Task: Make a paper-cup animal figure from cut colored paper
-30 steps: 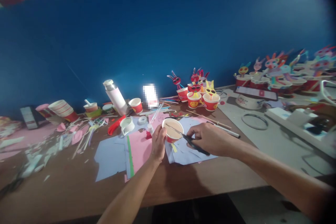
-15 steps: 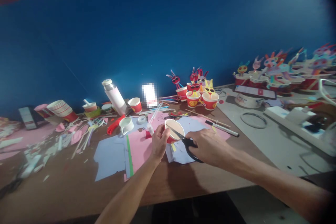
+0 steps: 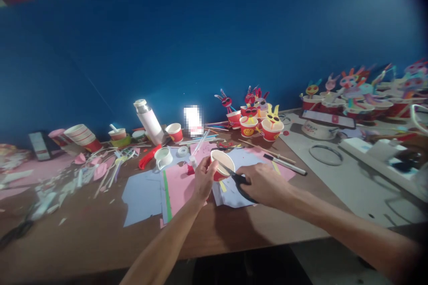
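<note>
My left hand (image 3: 204, 179) is closed around the left side of a red paper cup (image 3: 228, 156), its open mouth tilted toward me. In my right hand (image 3: 262, 182) are black-handled scissors (image 3: 241, 181), fingers wrapped round the handles. Their blades reach over the cup's near rim into its mouth; where the tip touches is hard to make out. Beneath the cup lie pink paper (image 3: 180, 187) and pale blue paper (image 3: 142, 196). A small glue bottle (image 3: 193, 160) stands just behind my left hand.
A white mug (image 3: 163, 157), tape roll (image 3: 183, 151) and thermos (image 3: 150, 124) stand left of the cup. Decorated cups (image 3: 272, 130) stand behind, right of centre. A marker (image 3: 285, 164) lies at right near a power strip (image 3: 374, 160). Paper scraps (image 3: 47, 200) litter the left.
The view has shifted slightly, so the table things sit a little further right. Both hands keep their hold on the cup and scissors, with the blades still in the cup's mouth.
</note>
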`<action>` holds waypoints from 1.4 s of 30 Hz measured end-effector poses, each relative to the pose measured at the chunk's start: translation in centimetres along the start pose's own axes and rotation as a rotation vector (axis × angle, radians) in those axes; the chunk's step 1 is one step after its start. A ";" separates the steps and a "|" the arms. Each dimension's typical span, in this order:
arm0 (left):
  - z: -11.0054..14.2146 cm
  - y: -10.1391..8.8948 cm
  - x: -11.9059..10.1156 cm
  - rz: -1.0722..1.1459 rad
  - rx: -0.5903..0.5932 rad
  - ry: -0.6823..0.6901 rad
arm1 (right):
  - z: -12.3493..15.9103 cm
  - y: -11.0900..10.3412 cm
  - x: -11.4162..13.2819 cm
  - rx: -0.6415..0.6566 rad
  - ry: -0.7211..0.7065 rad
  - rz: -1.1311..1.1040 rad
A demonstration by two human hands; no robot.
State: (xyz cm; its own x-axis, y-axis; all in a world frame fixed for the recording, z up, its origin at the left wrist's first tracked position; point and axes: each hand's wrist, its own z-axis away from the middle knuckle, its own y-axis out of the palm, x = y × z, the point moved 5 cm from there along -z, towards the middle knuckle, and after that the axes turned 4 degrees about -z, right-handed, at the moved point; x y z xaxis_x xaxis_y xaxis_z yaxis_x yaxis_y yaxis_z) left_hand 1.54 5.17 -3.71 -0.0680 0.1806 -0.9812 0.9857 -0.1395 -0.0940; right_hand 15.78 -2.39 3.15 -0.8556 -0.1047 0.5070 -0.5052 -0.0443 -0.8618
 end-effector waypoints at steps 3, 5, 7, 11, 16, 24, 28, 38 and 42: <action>-0.1 -0.1 0.1 0.001 -0.011 -0.007 | -0.8 0.3 -1.3 0.065 0.066 -0.239; -0.1 -0.1 0.1 0.002 -0.011 -0.010 | -1.0 0.7 -2.1 0.120 0.109 -0.395; -0.2 -0.1 0.0 0.003 -0.009 -0.008 | -1.1 1.1 -2.5 0.139 0.135 -0.523; -0.2 0.0 -0.1 -0.002 -0.019 0.009 | -1.0 1.7 -2.9 0.122 0.150 -0.645; -0.3 0.2 0.1 -0.003 -0.011 0.016 | -1.1 2.0 -2.6 0.108 0.165 -0.534; -0.4 0.3 0.5 -0.003 0.002 0.020 | -0.6 0.2 -0.7 -0.028 0.022 -0.007; -0.4 0.2 0.6 -0.012 0.001 0.021 | -0.2 0.5 0.3 -0.006 -0.020 0.167; -0.4 0.3 0.6 0.009 0.004 0.000 | -0.9 0.4 -1.0 0.012 0.045 -0.081; -0.4 0.5 0.2 0.022 0.017 0.000 | -1.8 1.3 -3.1 0.104 0.123 -0.459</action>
State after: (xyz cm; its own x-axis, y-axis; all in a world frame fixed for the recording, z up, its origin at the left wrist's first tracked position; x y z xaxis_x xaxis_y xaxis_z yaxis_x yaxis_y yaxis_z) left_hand 2.05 5.51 -3.91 -0.0460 0.1768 -0.9832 0.9843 -0.1601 -0.0748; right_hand 17.63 -0.34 0.48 -0.5568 0.0672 0.8279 -0.8253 -0.1575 -0.5422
